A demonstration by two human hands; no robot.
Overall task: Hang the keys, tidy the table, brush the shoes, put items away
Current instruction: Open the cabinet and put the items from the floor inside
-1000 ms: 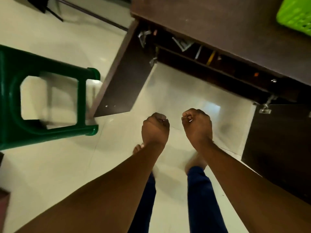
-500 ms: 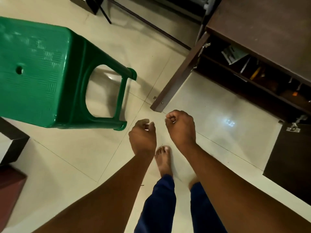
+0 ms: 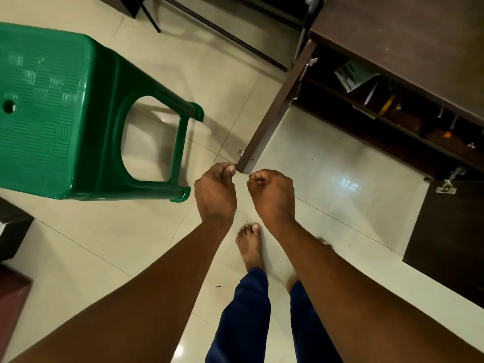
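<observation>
Left hand [image 3: 215, 193]: hanging over the floor with its fingers [image 3: 227, 170] curling into a fist, thumb lying against them; nothing is showing in its grip.
Right hand [image 3: 272, 195]: fingers curling inward beside the left hand, the two hands near but apart; whether something small is sitting between the fingertips I cannot tell.
Task's things: keys, shoes and brush are not showing in this view.
Stool [image 3: 65, 111]: one, green moulded plastic, with a woven-pattern top, a round hole in it and arched cut-outs between the legs; standing on the floor to the left of the hands.
Cabinet [image 3: 408, 35]: dark brown wood grain, two doors standing open, the left door [image 3: 277, 111] edge-on just above the hands.
Cabinet shelf [image 3: 366, 111]: holding papers, a yellow object and other small items too dim to name.
Floor [image 3: 314, 158]: glossy cream tiles with thin joints, reflecting light.
Feet [image 3: 250, 247]: two, bare, below dark blue trouser legs.
</observation>
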